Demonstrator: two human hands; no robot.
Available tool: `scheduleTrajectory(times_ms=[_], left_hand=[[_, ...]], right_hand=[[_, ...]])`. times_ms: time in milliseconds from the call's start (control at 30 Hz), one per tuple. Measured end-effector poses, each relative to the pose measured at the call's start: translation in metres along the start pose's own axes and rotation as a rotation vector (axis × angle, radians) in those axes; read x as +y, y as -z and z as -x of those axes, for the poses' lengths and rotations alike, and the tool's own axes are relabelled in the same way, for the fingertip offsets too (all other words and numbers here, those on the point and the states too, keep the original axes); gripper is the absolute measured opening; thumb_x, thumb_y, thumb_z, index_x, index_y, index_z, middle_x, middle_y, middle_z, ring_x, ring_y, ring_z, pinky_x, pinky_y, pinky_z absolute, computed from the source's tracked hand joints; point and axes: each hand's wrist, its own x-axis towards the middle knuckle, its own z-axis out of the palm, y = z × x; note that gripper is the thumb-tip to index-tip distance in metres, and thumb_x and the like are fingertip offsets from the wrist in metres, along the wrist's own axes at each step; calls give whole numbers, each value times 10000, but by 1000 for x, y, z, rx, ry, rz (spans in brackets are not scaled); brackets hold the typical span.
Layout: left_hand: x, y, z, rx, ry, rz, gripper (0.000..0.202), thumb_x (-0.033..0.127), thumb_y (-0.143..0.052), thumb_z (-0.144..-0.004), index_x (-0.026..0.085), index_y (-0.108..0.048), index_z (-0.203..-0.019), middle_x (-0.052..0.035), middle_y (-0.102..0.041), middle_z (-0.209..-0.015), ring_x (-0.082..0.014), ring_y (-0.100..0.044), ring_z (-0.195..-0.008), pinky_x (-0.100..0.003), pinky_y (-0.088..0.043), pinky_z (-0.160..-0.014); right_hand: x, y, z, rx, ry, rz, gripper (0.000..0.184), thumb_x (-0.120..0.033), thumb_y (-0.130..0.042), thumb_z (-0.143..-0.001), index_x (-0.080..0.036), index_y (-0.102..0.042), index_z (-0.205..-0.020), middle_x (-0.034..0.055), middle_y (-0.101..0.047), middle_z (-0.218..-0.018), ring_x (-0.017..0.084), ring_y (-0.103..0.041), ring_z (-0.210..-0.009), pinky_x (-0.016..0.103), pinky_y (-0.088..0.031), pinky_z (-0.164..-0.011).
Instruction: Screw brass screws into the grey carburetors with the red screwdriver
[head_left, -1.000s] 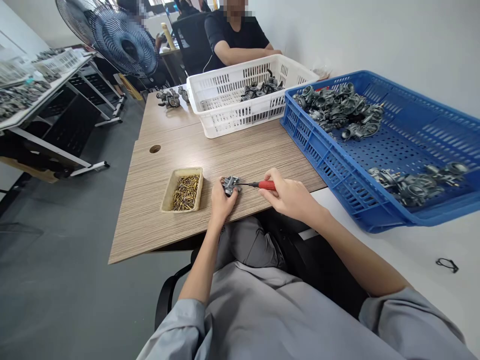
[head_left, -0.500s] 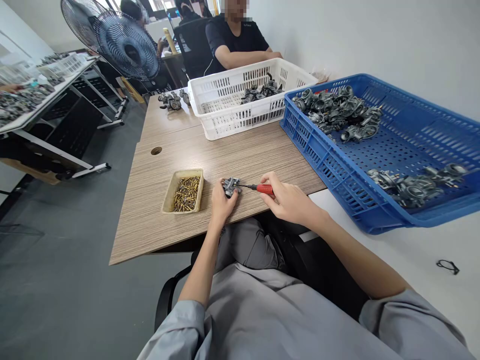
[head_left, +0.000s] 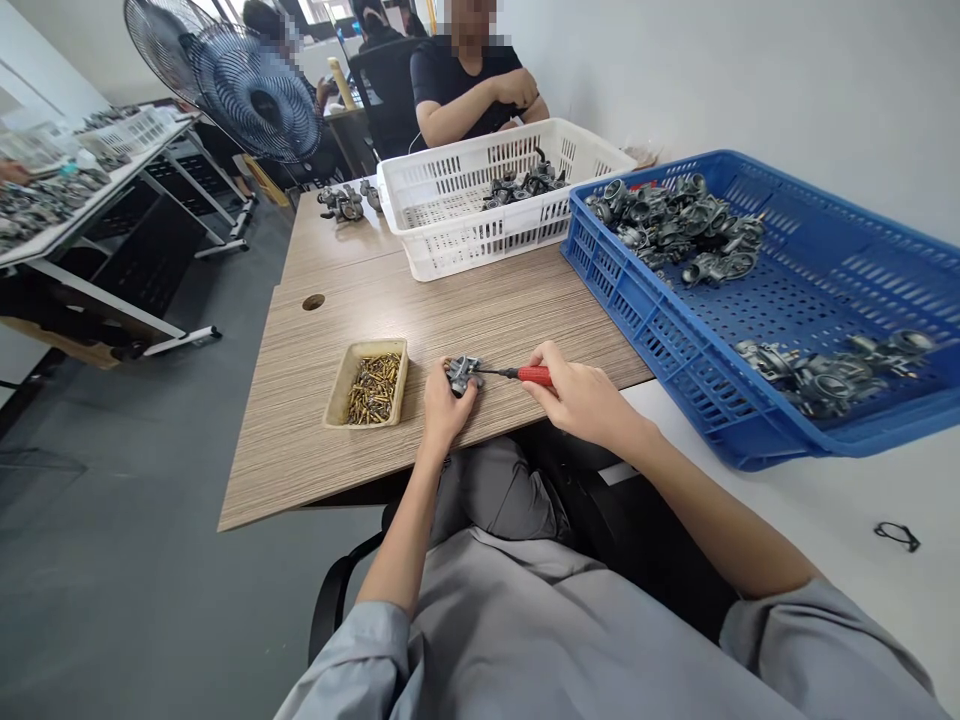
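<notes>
- metal part (head_left: 463,375), grey, one: lies over the worktop (head_left: 285,430), close to its front edge; whether it rests on the surface or is held just above it, cannot tell.
- left hand (head_left: 448,405): fingers wrapped about the metal part, thumb on its near side; the part lies at the fingertips, ahead of the palm and slightly to the right.
- right hand (head_left: 581,395): fingers pinched on the red handle of a screwdriver (head_left: 535,375); no contact with the part itself.
- screwdriver: long axis runs side to side in front of the body, almost level in view; dark shaft points left, its tip at the right side of the part (touching or seated, too small to tell).
- relation: part and tool stand nearly in one line; the left hand is at the part, the right hand apart from it by the shaft.
- tray (head_left: 400,380), cream, with brass-coloured pieces (head_left: 373,388): on the worktop, left of the left hand, the nearer of the two.
- white crate (head_left: 480,245), slotted: beyond both hands, holds dark castings (head_left: 521,185).
- blue crate (head_left: 637,305), slotted: right of the right hand, holds two groups of grey castings (head_left: 675,215).
</notes>
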Motion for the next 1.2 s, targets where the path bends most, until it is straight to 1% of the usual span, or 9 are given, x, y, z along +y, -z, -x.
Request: scheduleTrajectory(times_ms=[133, 233, 300, 367, 433, 567, 733, 900, 1200], left_hand=[[0, -1, 0, 9, 1, 8, 374, 319, -720, -956, 240, -572, -1290, -109, -746, -1204, -301, -715, -1130, -457, -564, -1034], [-1, -1, 0, 4, 1, 7, 387, 316, -721, -954, 236, -570, -1301, -116, -749, -1213, -309, -714, -1138, -469, -564, -1040], [-1, -1, 0, 1, 5, 2, 392, 321, -721, -958, 240, -565, -1308, -115, -749, -1226, -309, -714, -1148, -467, -562, -1045], [-1, -1, 0, 0, 8, 2, 394, 325, -723, -959, 243, -564, -1310, -114, -748, -1233, -307, -715, -1154, -464, -562, -1047], [-1, -1, 0, 1, 6, 5, 389, 323, -722, -959, 244, -567, -1306, -112, -749, -1222, -307, -717, -1148, -465, -565, -1043], [0, -1, 0, 6, 3, 10, 381, 320, -722, -956, 249, -570, -1299, -106, -750, -1205, -305, -718, -1137, -464, -568, -1039], [0, -1, 1, 4, 1, 3, 400, 352, -731, -966, 247, -558, -1311, -116, -743, -1237, -308, -718, -1162, -467, -567, -1054], [0, -2, 1, 16, 10, 17, 475, 428, -767, -975, 238, -550, -1353, -137, -741, -1275, -326, -713, -1208, -499, -560, -1092], [-1, -2, 1, 21, 29, 47, 519, 404, -794, -959, 250, -551, -1391, -131, -741, -1319, -321, -712, -1257, -501, -559, -1124]], right_hand=[[-2, -1, -3, 3, -90, 110, 242, -406, -511, -1171, -192, -539, -1280, 109, -832, -991, 336, -812, -911, 333, -394, -714], [0, -1, -2, 7, -36, 56, 233, -402, -529, -1158, -211, -539, -1292, 89, -835, -990, 323, -813, -916, 327, -407, -726], [1, -1, 0, 4, 22, -24, 218, -363, -557, -1136, -228, -532, -1306, 68, -840, -1021, 310, -814, -935, 324, -425, -748], [0, -1, 2, 1, 41, -54, 214, -328, -570, -1121, -233, -529, -1308, 62, -841, -1051, 307, -815, -950, 325, -431, -760], [-2, -1, 3, 2, 14, -14, 203, -336, -556, -1133, -224, -533, -1300, 76, -839, -1049, 316, -816, -951, 329, -424, -751], [-5, -1, 1, -4, -55, 75, 249, -422, -522, -1167, -208, -545, -1293, 91, -838, -994, 328, -817, -931, 333, -405, -722], [-4, -3, -1, 17, -38, 29, 218, -415, -528, -1170, -223, -549, -1273, 62, -845, -977, 313, -821, -921, 326, -398, -727], [-5, -4, -1, 7, -35, 41, 239, -421, -508, -1174, -219, -548, -1294, 72, -840, -971, 319, -816, -914, 325, -398, -723], [-2, -4, -2, 28, -39, -21, 225, -405, -536, -1140, -225, -565, -1271, 59, -827, -922, 310, -794, -845, 326, -389, -709]])
